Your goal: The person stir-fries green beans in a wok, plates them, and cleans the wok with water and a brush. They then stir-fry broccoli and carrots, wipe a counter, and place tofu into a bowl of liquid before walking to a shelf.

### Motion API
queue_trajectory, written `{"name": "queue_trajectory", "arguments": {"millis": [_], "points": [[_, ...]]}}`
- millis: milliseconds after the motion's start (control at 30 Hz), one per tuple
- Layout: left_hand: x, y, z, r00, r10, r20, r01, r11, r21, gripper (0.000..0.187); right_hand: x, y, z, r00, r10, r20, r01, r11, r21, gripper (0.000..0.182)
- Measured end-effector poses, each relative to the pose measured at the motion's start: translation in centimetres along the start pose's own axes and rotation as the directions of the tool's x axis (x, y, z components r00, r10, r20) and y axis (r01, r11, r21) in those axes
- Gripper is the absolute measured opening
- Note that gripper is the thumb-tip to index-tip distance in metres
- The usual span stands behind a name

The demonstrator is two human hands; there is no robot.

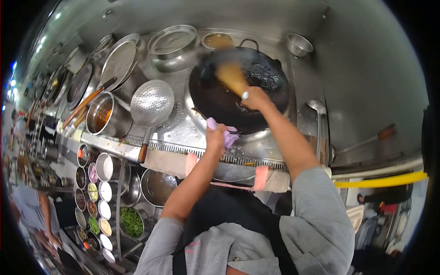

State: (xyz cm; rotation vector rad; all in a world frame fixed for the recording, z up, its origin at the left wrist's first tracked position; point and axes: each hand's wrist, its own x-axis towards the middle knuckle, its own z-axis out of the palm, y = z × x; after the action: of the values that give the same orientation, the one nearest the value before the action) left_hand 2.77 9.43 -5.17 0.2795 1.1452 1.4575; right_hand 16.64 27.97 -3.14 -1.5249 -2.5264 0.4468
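wok [220,98]: black, wet, dark residue inside, sat on steel stove | right hand [254,97]: clenched on blurred bamboo brush [230,75] inside wok | left hand [215,136]: gripped wok rim through purple cloth [224,133]

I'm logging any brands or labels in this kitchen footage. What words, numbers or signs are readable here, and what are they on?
No text can be read.
Pink mark on the grey shirt: too small and blurred to read.
Wok, brush, purple cloth, perforated ladle, seasoning bowls: no lettering visible.
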Motion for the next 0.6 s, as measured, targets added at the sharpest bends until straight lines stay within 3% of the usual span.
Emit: {"name": "queue_trajectory", "arguments": {"millis": [67,133,200,267,333,433,533,567,600], "points": [[0.6,0.5,-1.4,0.997,0.066,0.031,-0.067,0.998,0.023,0.015,-5.6,-3.4,-1.8,0.974,-0.197,0.110,0.186,0.978,0.097,0.057],[-1.4,3.1,-1.4,0.996,0.077,0.046,-0.079,0.996,0.038,0.016,-11.5,-4.7,-4.2,0.929,-0.262,0.260,0.201,0.950,0.239,0.066],[-1.8,4.1,-2.7,0.992,0.109,0.070,-0.116,0.988,0.106,0.021,-16.9,-3.9,-6.9,0.925,-0.284,0.253,0.242,0.952,0.185,0.076],[-2.7,4.9,-3.5,0.975,0.202,0.095,-0.214,0.967,0.140,0.023,-19.8,0.3,-7.9,0.942,-0.158,0.295,0.092,0.970,0.225,0.074],[-2.6,5.2,-5.3,0.959,0.258,0.120,-0.277,0.942,0.189,0.026,-21.2,5.8,-7.7,0.975,-0.107,0.195,0.092,0.992,0.084,0.078],[-3.2,7.2,-6.0,0.943,0.283,0.172,-0.326,0.889,0.323,0.030,-24.9,5.9,-7.2,0.957,0.264,-0.119,-0.255,0.963,0.089,0.079],[-5.5,9.8,-4.1,0.922,0.304,0.242,-0.378,0.845,0.379,0.031,-28.6,5.8,-2.8,0.844,0.473,-0.254,-0.254,0.769,0.586,0.080],[-4.8,9.6,-4.0,0.895,0.359,0.265,-0.435,0.833,0.342,0.032,-30.1,3.7,-2.1,0.809,0.548,-0.213,-0.195,0.592,0.782,0.078],[-4.5,9.6,-3.8,0.881,0.385,0.275,-0.466,0.809,0.358,0.033,-31.6,1.8,-2.0,0.802,0.596,-0.029,-0.264,0.397,0.879,0.076]]}}
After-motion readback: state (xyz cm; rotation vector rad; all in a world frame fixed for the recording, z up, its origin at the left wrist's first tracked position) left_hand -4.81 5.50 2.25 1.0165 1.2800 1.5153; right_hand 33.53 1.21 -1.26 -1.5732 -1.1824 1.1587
